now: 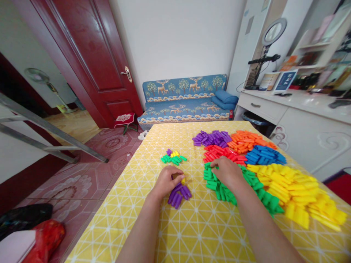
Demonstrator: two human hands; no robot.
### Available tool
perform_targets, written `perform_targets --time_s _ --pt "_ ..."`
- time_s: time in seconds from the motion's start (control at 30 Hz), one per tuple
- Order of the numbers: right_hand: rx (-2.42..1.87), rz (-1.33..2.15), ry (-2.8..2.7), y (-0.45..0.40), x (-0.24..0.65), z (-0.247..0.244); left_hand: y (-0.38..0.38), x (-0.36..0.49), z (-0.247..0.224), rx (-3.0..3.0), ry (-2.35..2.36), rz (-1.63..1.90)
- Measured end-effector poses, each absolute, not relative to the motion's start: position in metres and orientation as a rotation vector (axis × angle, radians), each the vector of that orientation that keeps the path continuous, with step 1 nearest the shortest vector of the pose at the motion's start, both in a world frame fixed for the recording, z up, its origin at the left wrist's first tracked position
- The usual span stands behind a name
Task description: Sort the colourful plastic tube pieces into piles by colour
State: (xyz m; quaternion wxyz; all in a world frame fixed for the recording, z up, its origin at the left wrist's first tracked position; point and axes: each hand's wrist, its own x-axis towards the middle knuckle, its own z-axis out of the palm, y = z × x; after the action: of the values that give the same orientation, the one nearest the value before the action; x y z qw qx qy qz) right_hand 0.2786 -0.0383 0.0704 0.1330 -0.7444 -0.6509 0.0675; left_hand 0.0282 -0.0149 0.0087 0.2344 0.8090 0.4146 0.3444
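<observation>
My left hand (168, 179) is closed, its thumb and fingertips pinching a yellow tube-shaped plastic piece (183, 180). Just below it on the cloth lies a small cluster of purple pieces (177, 197) of the same kind. Over the upper left part of the green pile (223, 191) is my right hand (227, 171), fingers curled down with the tips at a green piece (207, 165); its grip is partly hidden. Beyond my left hand sits a small mixed group of green pieces (175, 160), yellow pieces (174, 154) and purple pieces (169, 152).
Purple (211, 138), orange (248, 141), red (221, 154), blue (264, 155) and yellow (298, 190) piles cover the table's right side. Under them is a yellow patterned tablecloth (131, 219). A blue sofa (183, 106) stands beyond, a white cabinet (309, 128) at right.
</observation>
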Motion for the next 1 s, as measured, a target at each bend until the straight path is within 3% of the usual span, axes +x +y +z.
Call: perform_targets --time_s 0.17,0.33,0.53,0.77,1.0 --pt "-1.825 0.176 -1.888 -0.04 0.239 0.058 -0.013 0.027 0.008 2.253 1.179 1.016" --pt "-1.472 0.317 -1.918 -0.036 0.194 0.016 -0.011 0.025 0.004 2.41 1.305 0.962" --pt "-1.531 0.386 -1.9 -0.023 0.182 -0.005 -0.007 0.024 -0.003 2.549 1.383 0.775" --pt "-1.626 0.136 -1.991 -0.009 0.176 -0.001 -0.004 0.024 -0.003 2.549 1.374 0.835" --pt "-1.577 0.143 -1.914 -0.008 0.177 -0.002 -0.005 0.025 -0.001 2.521 1.337 0.888"
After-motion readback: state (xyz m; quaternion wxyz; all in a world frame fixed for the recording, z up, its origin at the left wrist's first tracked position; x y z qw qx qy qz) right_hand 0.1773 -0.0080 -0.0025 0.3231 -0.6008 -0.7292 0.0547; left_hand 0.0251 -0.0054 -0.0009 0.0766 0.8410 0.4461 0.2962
